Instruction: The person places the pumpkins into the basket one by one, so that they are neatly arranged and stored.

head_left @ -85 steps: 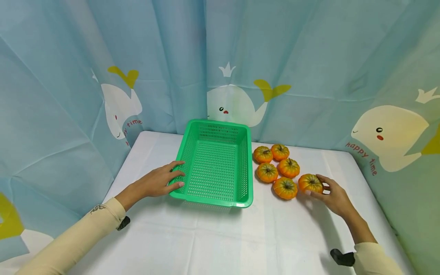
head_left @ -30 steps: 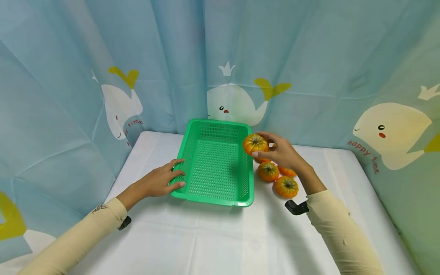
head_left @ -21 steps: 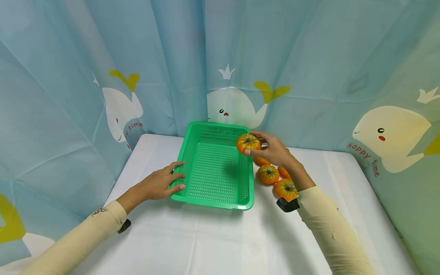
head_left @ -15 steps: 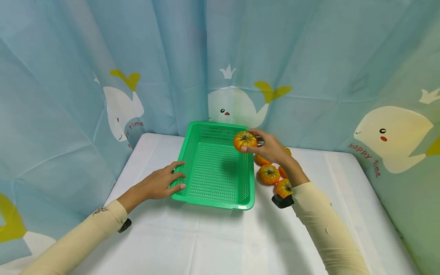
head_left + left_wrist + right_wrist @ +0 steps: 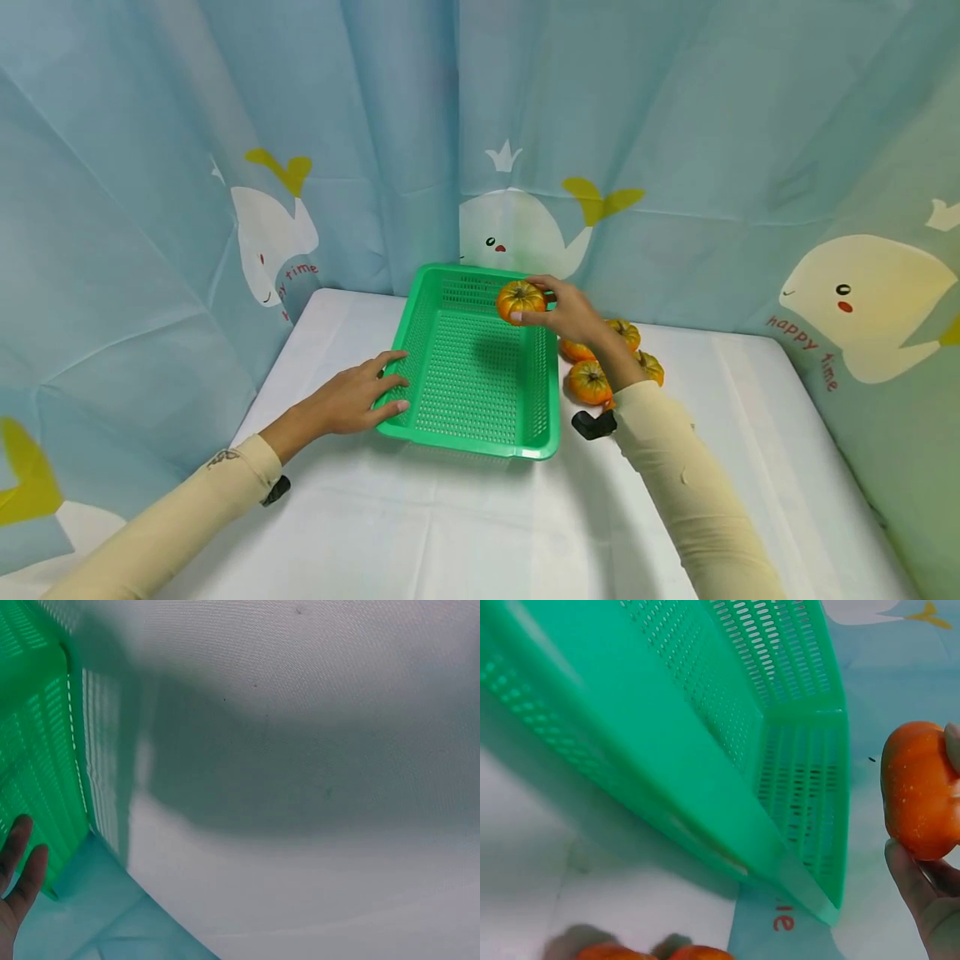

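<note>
My right hand [image 5: 564, 313] grips a small orange pumpkin [image 5: 519, 302], thumb in front and fingers behind. It holds the pumpkin above the far right part of a green perforated plastic basket [image 5: 457, 443]. In the right wrist view, the pumpkin [image 5: 919, 791] is seen from below, apart from the basket [image 5: 660, 757]. My left hand [image 5: 351, 398] rests on the basket's left rim with its fingers spread and loosely extended over it. Two of its fingers [image 5: 31, 874] show beside the basket wall in the left wrist view. No pumpkin lies inside the basket.
Several more pumpkins [image 5: 588, 382] sit on the white-covered table [image 5: 480, 525] right of the basket, partly hidden by my right forearm. A blue curtain [image 5: 405, 108] with whale prints hangs behind and along both sides of the table.
My right hand has lifted the pumpkin off the table's right side and carried it left, over the basket. The left hand and the basket have stayed in place.
</note>
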